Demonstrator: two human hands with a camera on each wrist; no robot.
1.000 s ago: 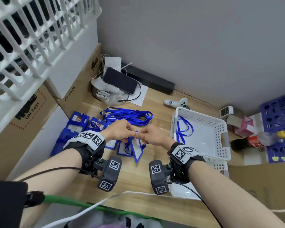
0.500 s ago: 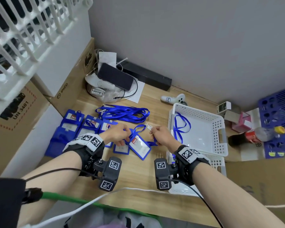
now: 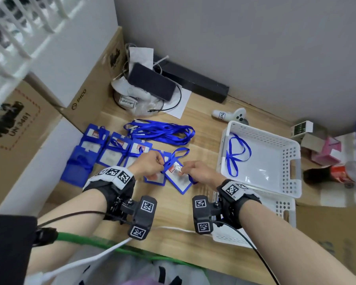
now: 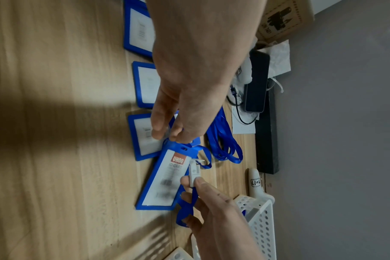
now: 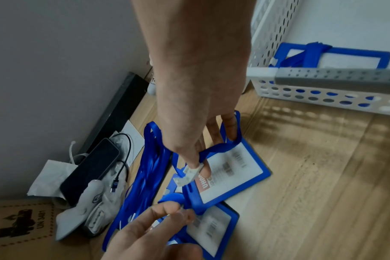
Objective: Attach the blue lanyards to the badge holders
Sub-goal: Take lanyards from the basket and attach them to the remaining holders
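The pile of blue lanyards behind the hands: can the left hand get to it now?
Probably not right away. The way to the pile of blue lanyards looks free, with only bare table between, but the left hand is busy pinching the top of the badge holder.

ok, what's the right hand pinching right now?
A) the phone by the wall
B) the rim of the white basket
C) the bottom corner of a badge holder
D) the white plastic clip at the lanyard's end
D: in the right wrist view the right hand pinches the white clip between thumb and forefinger, just above the badge holder, with the blue lanyard looping from it.
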